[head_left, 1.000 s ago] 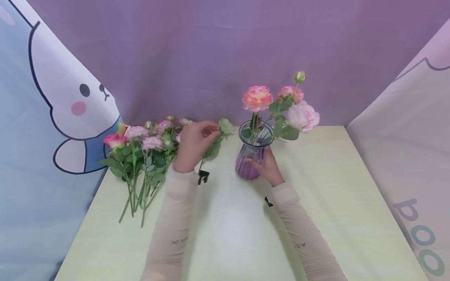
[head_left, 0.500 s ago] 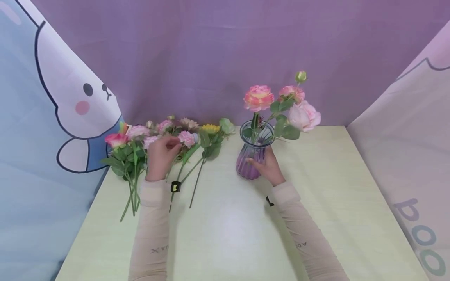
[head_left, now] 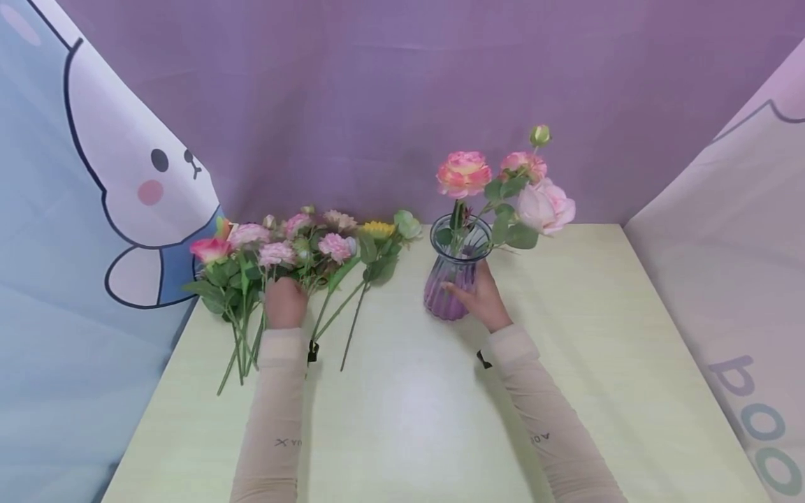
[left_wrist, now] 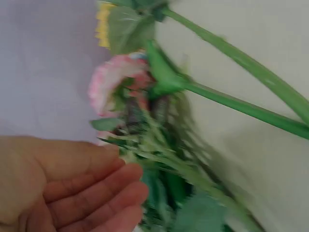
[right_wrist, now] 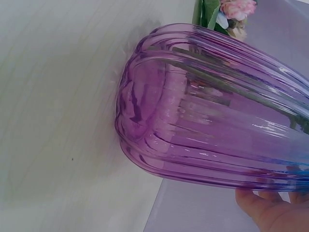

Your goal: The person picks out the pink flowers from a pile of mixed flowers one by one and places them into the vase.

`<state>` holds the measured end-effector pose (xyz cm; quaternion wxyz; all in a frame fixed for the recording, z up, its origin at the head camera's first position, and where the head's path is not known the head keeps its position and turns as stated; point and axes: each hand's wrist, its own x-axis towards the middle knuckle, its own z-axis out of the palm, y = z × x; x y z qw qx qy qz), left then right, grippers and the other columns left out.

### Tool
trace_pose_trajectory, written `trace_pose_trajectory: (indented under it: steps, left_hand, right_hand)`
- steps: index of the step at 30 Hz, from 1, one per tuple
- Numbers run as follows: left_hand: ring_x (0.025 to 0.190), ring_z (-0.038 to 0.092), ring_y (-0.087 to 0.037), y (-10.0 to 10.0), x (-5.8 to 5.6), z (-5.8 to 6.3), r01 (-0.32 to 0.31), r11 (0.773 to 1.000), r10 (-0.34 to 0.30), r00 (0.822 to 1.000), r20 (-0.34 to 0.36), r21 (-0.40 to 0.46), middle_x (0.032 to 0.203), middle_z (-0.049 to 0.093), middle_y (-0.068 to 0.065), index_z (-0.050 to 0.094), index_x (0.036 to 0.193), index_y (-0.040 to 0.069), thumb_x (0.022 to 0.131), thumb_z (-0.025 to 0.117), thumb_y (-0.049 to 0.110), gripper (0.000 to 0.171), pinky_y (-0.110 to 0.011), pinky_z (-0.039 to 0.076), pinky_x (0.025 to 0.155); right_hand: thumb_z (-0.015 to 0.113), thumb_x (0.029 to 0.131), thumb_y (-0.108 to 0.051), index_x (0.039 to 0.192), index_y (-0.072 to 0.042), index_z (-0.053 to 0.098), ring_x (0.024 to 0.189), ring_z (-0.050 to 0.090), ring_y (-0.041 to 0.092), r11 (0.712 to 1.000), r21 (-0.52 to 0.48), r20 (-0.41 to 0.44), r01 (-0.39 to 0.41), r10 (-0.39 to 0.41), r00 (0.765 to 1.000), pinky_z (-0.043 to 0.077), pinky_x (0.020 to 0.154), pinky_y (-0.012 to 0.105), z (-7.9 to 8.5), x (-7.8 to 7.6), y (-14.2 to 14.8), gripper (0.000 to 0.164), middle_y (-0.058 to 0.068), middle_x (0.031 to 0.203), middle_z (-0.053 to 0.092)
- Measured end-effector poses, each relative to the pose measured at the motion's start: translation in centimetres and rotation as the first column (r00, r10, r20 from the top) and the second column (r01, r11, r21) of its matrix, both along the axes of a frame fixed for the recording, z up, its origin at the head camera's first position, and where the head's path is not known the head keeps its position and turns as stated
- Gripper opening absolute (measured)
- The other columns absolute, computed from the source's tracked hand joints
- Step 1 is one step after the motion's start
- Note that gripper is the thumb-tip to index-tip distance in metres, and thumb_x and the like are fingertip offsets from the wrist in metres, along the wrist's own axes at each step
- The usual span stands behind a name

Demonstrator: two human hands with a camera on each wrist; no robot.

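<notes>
My right hand [head_left: 487,300] grips the ribbed glass vase [head_left: 440,290], which is purple below and bluish at the rim. In the right wrist view, fingertips [right_wrist: 248,198] lie against the purple glass [right_wrist: 193,130], and stems show inside. The vase bears an orange-pink flower [head_left: 464,175], a pale pink rose [head_left: 546,207] and a green bud [head_left: 539,135]. My left hand [head_left: 286,304] is low among the flower stems at the left. In the left wrist view its relaxed fingers [left_wrist: 111,188] are right beside a thin green stem [left_wrist: 188,169], with nothing gripped.
Flowers lie in a spread pile at the back left, among them a red-pink rose [head_left: 210,249], a pink carnation-like bloom [head_left: 277,253], a yellow flower [head_left: 377,230] and a pale green one [head_left: 407,225]. A purple curtain [head_left: 377,105] stands behind the table [head_left: 402,419].
My left hand has moved left from near the pale green flower, then down among the stems of the pile. My right hand keeps its hold on the vase, which stays put.
</notes>
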<state>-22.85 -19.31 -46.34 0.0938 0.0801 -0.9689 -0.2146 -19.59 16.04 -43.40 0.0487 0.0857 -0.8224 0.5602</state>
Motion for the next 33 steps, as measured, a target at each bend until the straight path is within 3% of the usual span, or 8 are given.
trace_pose_trajectory:
  steps: [5,8,12,15,18,22,29,33]
  left_hand:
    - [0.066,0.060,-0.041,-0.4,0.0,-1.2,-0.047,0.997,0.053,0.995,0.088,-0.069,0.066,0.064,-0.022,0.064,0.064,-0.004,0.084,0.061,0.007,0.024,-0.055,0.049,0.071]
    - [0.064,0.062,-0.038,-0.6,-0.2,-1.7,-0.059,0.993,0.076,0.981,0.177,-0.103,0.068,0.065,-0.021,0.062,0.062,-0.001,0.086,0.059,0.008,0.025,-0.050,0.052,0.062]
    - [0.052,0.056,-0.026,-0.7,-0.2,-1.9,-0.078,0.993,0.099,0.961,0.257,-0.093,0.055,0.059,-0.013,0.047,0.050,0.008,0.088,0.055,0.007,0.039,-0.038,0.044,0.045]
    - [0.048,0.048,-0.022,-0.7,-0.2,-2.1,-0.084,0.995,0.097,0.962,0.256,-0.062,0.048,0.053,-0.008,0.043,0.048,0.011,0.090,0.056,0.010,0.045,-0.034,0.038,0.045]
    - [0.049,0.050,-0.024,-0.7,0.0,-2.3,-0.080,0.997,0.083,0.974,0.213,-0.024,0.051,0.056,-0.010,0.053,0.052,0.006,0.089,0.061,0.013,0.039,-0.037,0.040,0.048]
    - [0.059,0.059,-0.030,-0.7,0.3,-2.5,-0.064,0.998,0.059,0.985,0.165,0.025,0.070,0.067,-0.018,0.070,0.077,-0.001,0.089,0.063,0.012,0.018,-0.044,0.047,0.054]
    - [0.058,0.056,-0.030,-0.4,0.6,-2.3,-0.064,0.994,0.050,0.987,0.154,0.093,0.075,0.065,-0.022,0.067,0.083,-0.003,0.088,0.060,0.006,0.013,-0.038,0.042,0.048]
    - [0.071,0.062,-0.038,0.0,0.7,-1.8,-0.057,0.991,0.038,0.988,0.152,0.120,0.091,0.067,-0.026,0.068,0.097,-0.005,0.088,0.055,0.003,0.018,-0.045,0.049,0.057]
  right_hand:
    - [0.070,0.084,-0.013,0.148,0.001,0.006,0.140,0.020,0.037,1.000,-0.001,0.020,-0.001,0.001,1.000,0.018,0.115,0.045,0.2,0.1,0.0,0.092,0.025,0.152,0.019]
    - [0.070,0.085,-0.013,0.148,0.001,0.006,0.140,0.020,0.037,1.000,-0.002,0.014,-0.007,0.007,1.000,0.018,0.115,0.045,0.2,0.1,0.0,0.092,0.025,0.152,0.019]
    - [0.070,0.085,-0.010,0.148,0.001,0.006,0.140,0.021,0.038,1.000,-0.007,-0.009,-0.019,0.019,1.000,0.018,0.114,0.046,0.3,0.1,0.0,0.091,0.027,0.151,0.020]
    - [0.070,0.084,-0.009,0.148,0.001,0.007,0.139,0.022,0.039,1.000,-0.009,-0.022,-0.023,0.023,0.999,0.019,0.114,0.046,0.3,0.0,0.0,0.091,0.028,0.150,0.022]
    - [0.071,0.084,-0.009,0.148,0.000,0.007,0.139,0.023,0.038,1.000,-0.010,-0.022,-0.023,0.023,0.999,0.019,0.114,0.046,0.4,0.1,0.0,0.091,0.026,0.150,0.023]
    - [0.070,0.084,-0.010,0.149,-0.001,0.006,0.140,0.021,0.037,1.000,-0.006,-0.009,-0.021,0.021,1.000,0.018,0.114,0.045,0.5,0.1,0.0,0.092,0.024,0.151,0.021]
    - [0.070,0.084,-0.010,0.149,-0.001,0.006,0.140,0.019,0.037,1.000,0.012,-0.002,-0.014,0.014,1.000,0.018,0.115,0.046,0.6,0.2,-0.1,0.092,0.024,0.152,0.020]
    - [0.070,0.084,-0.010,0.149,-0.002,0.004,0.141,0.019,0.037,1.000,0.002,-0.007,-0.020,0.020,1.000,0.018,0.115,0.046,-0.1,-0.2,0.1,0.093,0.023,0.152,0.020]
